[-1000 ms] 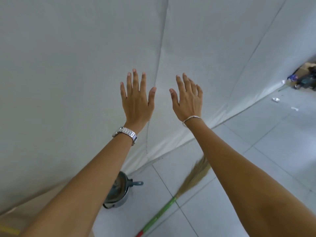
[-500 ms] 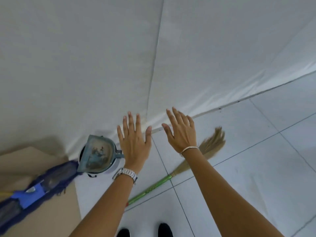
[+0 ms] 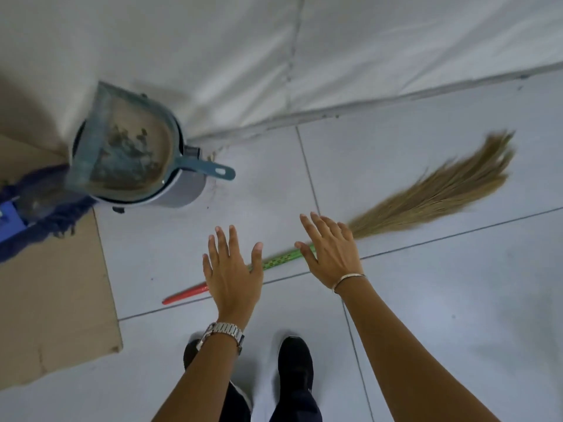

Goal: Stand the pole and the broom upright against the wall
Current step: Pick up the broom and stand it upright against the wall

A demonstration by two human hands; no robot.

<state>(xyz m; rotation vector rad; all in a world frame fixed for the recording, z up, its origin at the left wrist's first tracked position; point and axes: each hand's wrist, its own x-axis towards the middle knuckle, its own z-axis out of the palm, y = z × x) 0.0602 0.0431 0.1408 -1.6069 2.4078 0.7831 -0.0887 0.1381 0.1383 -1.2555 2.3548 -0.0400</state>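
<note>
A broom (image 3: 432, 196) lies flat on the tiled floor, straw head to the right, green handle (image 3: 278, 260) with a red tip pointing left. My left hand (image 3: 233, 275) hovers over the handle's middle, fingers spread, holding nothing. My right hand (image 3: 330, 249) is spread above the place where handle meets straw, also empty. The white wall (image 3: 335, 50) rises just beyond the broom. No pole shows, apart from a blue mop head (image 3: 33, 217) at the left edge.
A grey bin (image 3: 179, 190) with a teal dustpan (image 3: 122, 147) resting on top stands by the wall at left. Flat cardboard (image 3: 51, 300) covers the floor at lower left. My black shoes (image 3: 295, 363) are at the bottom centre.
The view has tipped down from the wall to the floor. Both open hands have dropped from in front of the wall to just above the broom handle.
</note>
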